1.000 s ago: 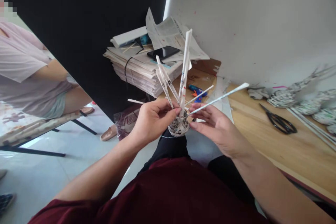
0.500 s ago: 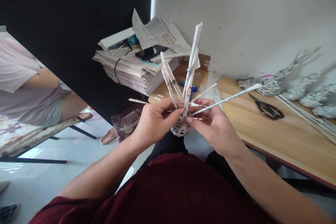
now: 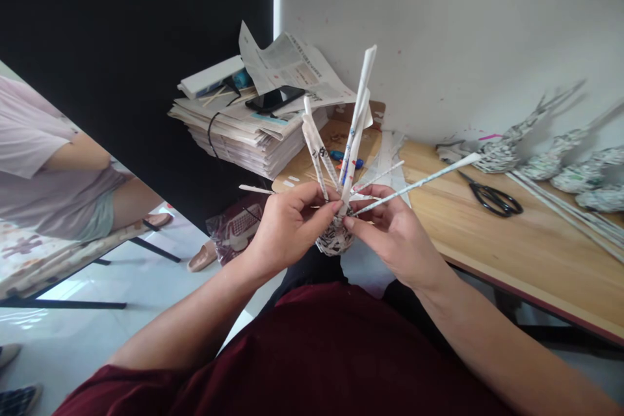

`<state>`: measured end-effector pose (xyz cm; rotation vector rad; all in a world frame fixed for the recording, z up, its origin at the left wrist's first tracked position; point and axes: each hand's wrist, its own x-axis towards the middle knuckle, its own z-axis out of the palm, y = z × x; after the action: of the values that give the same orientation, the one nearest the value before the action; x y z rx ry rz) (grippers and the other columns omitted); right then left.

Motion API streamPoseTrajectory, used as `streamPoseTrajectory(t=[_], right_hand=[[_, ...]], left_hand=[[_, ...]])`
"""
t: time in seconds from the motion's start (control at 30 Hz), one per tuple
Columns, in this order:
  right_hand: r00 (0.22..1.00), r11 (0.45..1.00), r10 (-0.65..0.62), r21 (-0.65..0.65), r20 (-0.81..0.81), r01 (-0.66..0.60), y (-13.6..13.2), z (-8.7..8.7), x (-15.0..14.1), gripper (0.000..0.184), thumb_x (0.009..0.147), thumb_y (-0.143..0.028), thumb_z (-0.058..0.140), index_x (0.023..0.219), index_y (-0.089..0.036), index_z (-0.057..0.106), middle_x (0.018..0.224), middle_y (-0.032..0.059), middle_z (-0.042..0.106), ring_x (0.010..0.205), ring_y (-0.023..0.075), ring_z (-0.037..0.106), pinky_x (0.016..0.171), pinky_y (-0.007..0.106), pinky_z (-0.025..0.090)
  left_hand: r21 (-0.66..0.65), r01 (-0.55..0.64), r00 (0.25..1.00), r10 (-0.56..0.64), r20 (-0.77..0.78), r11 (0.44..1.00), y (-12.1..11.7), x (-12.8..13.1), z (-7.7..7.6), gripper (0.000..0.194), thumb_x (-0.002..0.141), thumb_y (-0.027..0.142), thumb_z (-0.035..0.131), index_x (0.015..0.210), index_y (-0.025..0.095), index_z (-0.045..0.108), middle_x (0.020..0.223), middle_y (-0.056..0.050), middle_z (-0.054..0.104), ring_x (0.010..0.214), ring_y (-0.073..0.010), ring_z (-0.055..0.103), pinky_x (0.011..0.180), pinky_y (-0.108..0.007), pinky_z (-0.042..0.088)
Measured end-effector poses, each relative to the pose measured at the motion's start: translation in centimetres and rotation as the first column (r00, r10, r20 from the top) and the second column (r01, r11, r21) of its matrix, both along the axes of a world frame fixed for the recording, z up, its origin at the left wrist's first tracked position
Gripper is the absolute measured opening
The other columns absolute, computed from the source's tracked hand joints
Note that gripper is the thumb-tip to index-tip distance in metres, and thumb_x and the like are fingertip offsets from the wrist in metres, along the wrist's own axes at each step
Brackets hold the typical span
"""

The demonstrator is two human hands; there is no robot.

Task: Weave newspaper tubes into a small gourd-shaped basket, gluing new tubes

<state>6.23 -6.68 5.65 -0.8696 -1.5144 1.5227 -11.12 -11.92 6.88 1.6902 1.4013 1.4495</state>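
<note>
A small woven newspaper piece with a rounded base hangs above my lap between both hands. Several rolled paper tubes fan upward and outward from its rim. My left hand is closed on the rim, its thumb pressing at the foot of the upright tubes. On the other side my right hand pinches the rim between thumb and fingers. A thin bluish paper tube slants out to the right across the right fingers. The fingertips behind the weave are partly hidden.
Black scissors lie on the wooden table to the right, near woven paper pieces and loose paper tubes. A newspaper stack bears a phone. Another person sits at the left.
The view has shifted slightly, so the table and stack sit a little further left. Both hands keep nearly the same grip on the woven piece.
</note>
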Motion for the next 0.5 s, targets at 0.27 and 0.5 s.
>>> streamPoseTrajectory(t=[0.27, 0.5], right_hand=[[1.0, 1.0, -0.006, -0.003, 0.004, 0.006, 0.08, -0.19, 0.38, 0.053, 0.076, -0.035, 0.085, 0.116, -0.025, 0.052, 0.091, -0.0009, 0.071, 0.078, 0.0165, 0.068, 0.071, 0.034, 0.057], [0.999, 1.0, -0.02, 0.01, 0.031, 0.02, 0.12, -0.02, 0.14, 0.051, 0.075, -0.036, 0.084, 0.113, -0.025, 0.052, 0.091, 0.0005, 0.073, 0.078, 0.0181, 0.07, 0.071, 0.036, 0.058]], left_hand=[[0.026, -0.017, 0.999, 0.018, -0.047, 1.0, 0.04, 0.04, 0.02, 0.011, 0.093, 0.024, 0.065, 0.092, 0.016, 0.073, 0.083, -0.003, 0.073, 0.075, -0.0138, 0.064, 0.07, -0.024, 0.05], [0.019, -0.033, 0.996, 0.035, -0.081, 0.999, 0.03, 0.03, -0.02, 0.012, 0.093, 0.026, 0.065, 0.092, 0.017, 0.074, 0.083, -0.003, 0.074, 0.075, -0.0141, 0.066, 0.069, -0.024, 0.05]])
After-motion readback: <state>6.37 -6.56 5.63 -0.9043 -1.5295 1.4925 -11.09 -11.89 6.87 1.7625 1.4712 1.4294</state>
